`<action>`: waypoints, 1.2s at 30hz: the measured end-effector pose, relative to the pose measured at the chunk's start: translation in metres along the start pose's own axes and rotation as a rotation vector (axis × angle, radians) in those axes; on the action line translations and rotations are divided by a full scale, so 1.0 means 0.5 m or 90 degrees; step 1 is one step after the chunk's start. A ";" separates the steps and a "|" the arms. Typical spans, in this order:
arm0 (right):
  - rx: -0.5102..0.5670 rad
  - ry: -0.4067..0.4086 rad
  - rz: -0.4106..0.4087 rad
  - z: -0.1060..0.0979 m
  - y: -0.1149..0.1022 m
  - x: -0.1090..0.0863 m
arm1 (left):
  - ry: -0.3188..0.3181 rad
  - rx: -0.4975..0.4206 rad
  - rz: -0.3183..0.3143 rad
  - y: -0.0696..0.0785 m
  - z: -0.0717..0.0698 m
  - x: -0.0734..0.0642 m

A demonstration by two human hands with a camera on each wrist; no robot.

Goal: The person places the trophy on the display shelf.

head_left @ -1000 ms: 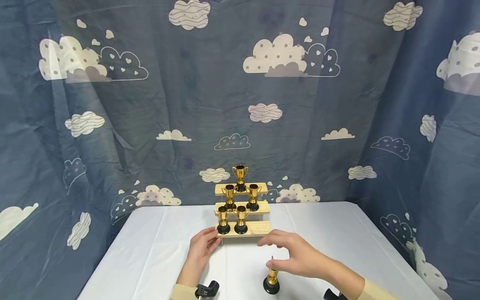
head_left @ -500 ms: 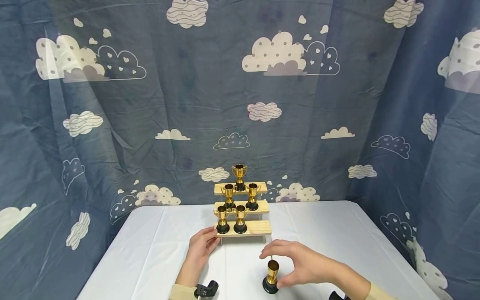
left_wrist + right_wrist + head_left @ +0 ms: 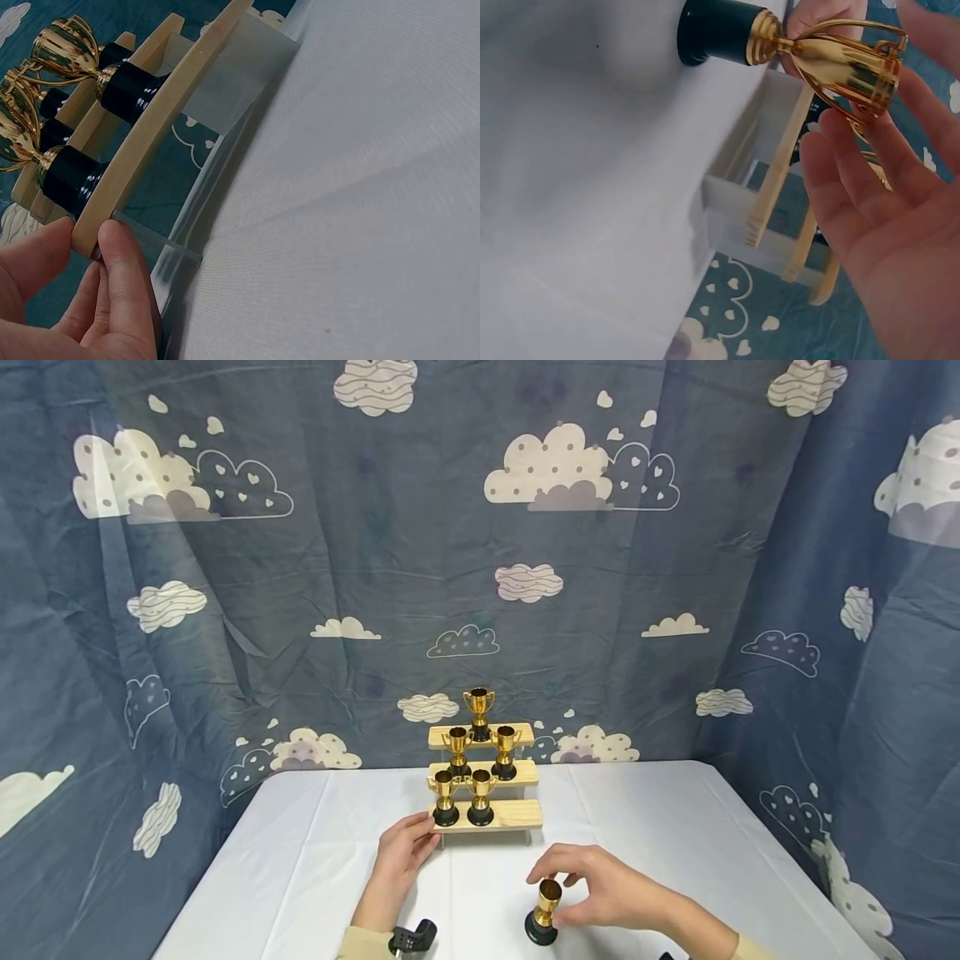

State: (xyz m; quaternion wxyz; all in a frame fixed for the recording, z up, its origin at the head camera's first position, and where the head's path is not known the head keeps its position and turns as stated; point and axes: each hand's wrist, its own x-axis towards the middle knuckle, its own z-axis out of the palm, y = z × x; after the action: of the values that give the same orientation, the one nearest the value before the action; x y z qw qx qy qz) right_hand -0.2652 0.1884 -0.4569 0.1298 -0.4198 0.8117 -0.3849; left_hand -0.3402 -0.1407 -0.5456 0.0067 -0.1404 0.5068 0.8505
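In the head view my left hand pinches the left end of the lowest board of a wooden tiered display stand. Its thumb lies on one face and the index finger on the other, as the left wrist view shows. My right hand curves around a small gold trophy cup with a black base, standing on the table in front of the stand. In the right wrist view its fingers lie against the trophy's rim and handle, while the thumb stays apart from the cup.
Several matching trophies stand on the tiers: one on top, two on the middle board, two on the lowest. The lowest board's right part is bare. A white cloth covers the table; a cloud-patterned curtain surrounds it.
My right hand has come down from above the trophy to around its cup, fingers drawing nearer to it. The left hand has kept its hold on the stand.
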 end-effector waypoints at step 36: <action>0.072 0.107 0.119 0.054 0.031 -0.014 | 0.005 0.003 0.006 -0.001 0.002 0.001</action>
State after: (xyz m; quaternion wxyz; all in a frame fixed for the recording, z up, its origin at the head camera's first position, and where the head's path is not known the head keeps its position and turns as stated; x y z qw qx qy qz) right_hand -0.2555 0.1851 -0.4872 0.1202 -0.3011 0.8322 -0.4497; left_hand -0.3409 -0.1396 -0.5455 0.0006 -0.1413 0.5096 0.8487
